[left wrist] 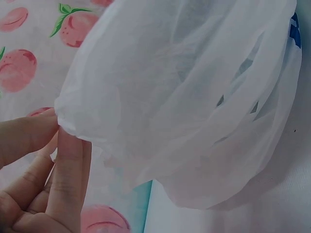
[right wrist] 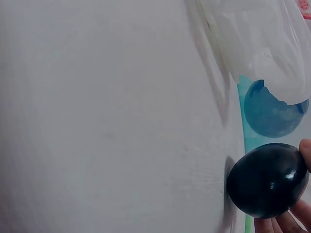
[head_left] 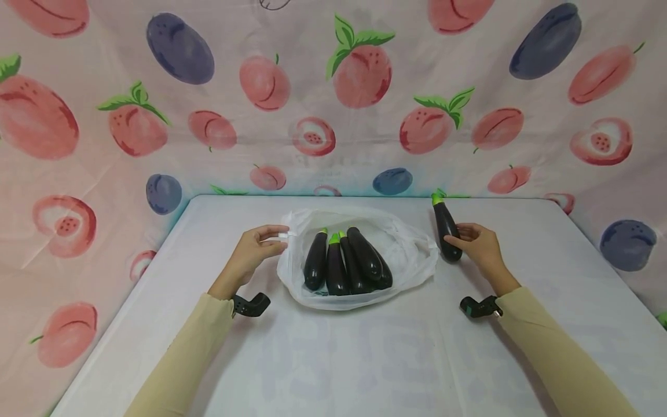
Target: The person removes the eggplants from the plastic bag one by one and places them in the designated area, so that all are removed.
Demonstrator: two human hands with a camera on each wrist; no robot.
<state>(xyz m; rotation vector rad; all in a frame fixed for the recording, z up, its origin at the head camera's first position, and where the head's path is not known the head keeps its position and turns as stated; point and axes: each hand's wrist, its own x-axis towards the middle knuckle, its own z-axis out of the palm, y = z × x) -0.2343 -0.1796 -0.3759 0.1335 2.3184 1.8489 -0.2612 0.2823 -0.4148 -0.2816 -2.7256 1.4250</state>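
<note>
A white plastic bag (head_left: 411, 255) lies spread on the table with its mouth toward me, and several dark eggplants (head_left: 339, 269) with green stems sit side by side in it. My left hand (head_left: 252, 250) pinches the bag's left edge between thumb and fingers; in the left wrist view the fingertips (left wrist: 68, 141) grip the thin plastic. Right of the bag, my right hand (head_left: 479, 246) holds a single eggplant (head_left: 444, 226) near its rounded lower end, its green stem pointing to the back. The right wrist view shows that dark, glossy end (right wrist: 267, 182) close to the fingers.
The table (head_left: 354, 359) is covered in white, and its back edge meets a fruit-print cloth (head_left: 292, 145) hanging behind. A black wrist camera (head_left: 252, 305) sits below the left hand, and another camera (head_left: 476, 307) below the right.
</note>
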